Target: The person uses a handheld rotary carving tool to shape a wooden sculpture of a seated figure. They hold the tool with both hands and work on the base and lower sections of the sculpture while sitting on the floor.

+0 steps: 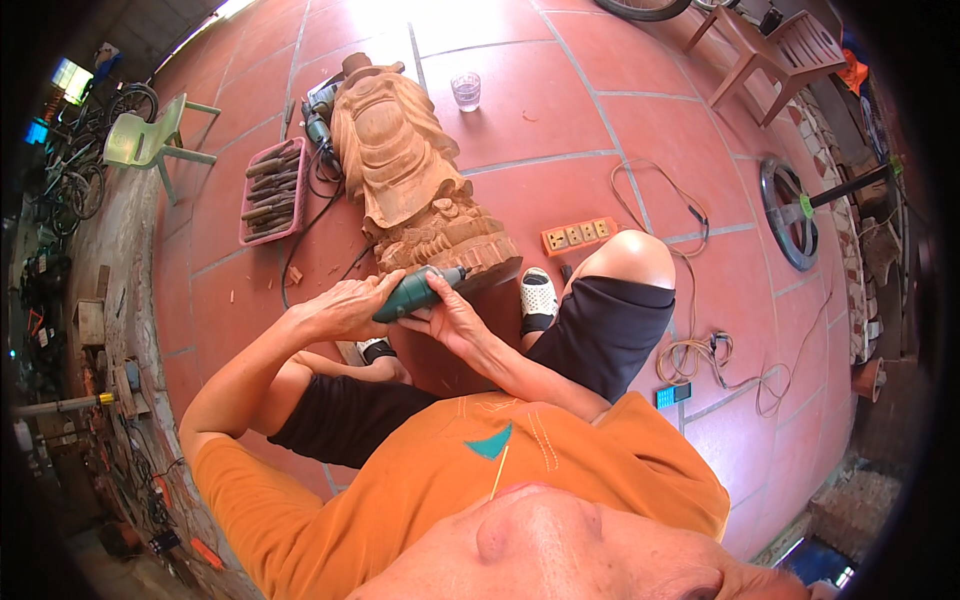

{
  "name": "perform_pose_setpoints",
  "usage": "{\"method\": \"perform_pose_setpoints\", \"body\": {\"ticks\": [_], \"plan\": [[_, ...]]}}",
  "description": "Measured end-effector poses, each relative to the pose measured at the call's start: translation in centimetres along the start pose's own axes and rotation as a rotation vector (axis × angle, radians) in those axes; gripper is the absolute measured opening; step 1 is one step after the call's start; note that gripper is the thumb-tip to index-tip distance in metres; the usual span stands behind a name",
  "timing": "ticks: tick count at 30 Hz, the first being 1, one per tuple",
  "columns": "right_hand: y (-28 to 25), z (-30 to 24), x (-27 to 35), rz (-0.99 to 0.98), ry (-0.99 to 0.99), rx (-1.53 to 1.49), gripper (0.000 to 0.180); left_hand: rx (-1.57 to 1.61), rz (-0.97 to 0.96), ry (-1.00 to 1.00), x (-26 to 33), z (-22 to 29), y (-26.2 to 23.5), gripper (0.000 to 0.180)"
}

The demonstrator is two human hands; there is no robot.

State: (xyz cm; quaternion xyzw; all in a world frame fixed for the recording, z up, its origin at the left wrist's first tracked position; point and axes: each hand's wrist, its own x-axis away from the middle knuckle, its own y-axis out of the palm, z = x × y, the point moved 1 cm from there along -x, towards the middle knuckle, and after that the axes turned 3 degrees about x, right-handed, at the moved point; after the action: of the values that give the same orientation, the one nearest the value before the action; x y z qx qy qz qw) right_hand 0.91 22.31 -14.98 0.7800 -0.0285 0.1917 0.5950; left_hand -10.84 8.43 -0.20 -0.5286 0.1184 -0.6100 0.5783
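Observation:
A carved wooden figure (395, 150) lies on its back on the tiles in front of me, its broad base toward my feet. At that base I hold a green power tool (410, 295), which looks like a die grinder, with its dark tip pointing right at the wood's lower edge. Around the rear of the tool body wraps my left hand (355, 305). My right hand (452, 318) grips it nearer the tip, fingers curled underneath. Whether the tip touches the wood, I cannot tell.
Left of the figure are a pink basket (243, 212) of chisels and a second green power tool (317, 128). A glass (466, 92) stands beyond it. An orange power strip (580, 235), cords (690, 355) and a phone (673, 396) lie to the right. A green chair (140, 140) stands far left.

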Motion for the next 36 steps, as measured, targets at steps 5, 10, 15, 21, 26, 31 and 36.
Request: {"method": "perform_pose_setpoints", "body": {"ticks": [5,10,15,21,26,31,36], "plan": [[0.1,0.0,0.1,0.009,-0.008,0.005,0.046,0.006,-0.023,-0.03,0.1,0.4,-0.3,0.093],[0.2,0.0,0.0,0.027,-0.017,-0.004,0.041,-0.005,-0.017,-0.021,0.1,0.3,-0.2,0.093],[0.2,0.0,0.1,0.026,-0.015,0.001,0.041,-0.026,0.005,0.021,0.0,-0.2,0.1,0.093],[0.1,0.2,0.0,0.012,-0.037,-0.015,0.033,-0.032,0.014,-0.055,0.0,0.1,0.3,0.094],[-0.3,0.4,0.0,0.029,-0.032,-0.002,0.033,-0.037,0.029,-0.047,0.1,0.2,0.6,0.09],[0.4,0.0,0.2,0.048,-0.056,-0.019,0.034,-0.005,-0.013,-0.103,0.0,0.7,0.1,0.091],[0.5,0.0,0.1,0.046,-0.056,-0.021,0.033,-0.017,-0.006,-0.099,-0.1,0.4,0.3,0.09]]}}
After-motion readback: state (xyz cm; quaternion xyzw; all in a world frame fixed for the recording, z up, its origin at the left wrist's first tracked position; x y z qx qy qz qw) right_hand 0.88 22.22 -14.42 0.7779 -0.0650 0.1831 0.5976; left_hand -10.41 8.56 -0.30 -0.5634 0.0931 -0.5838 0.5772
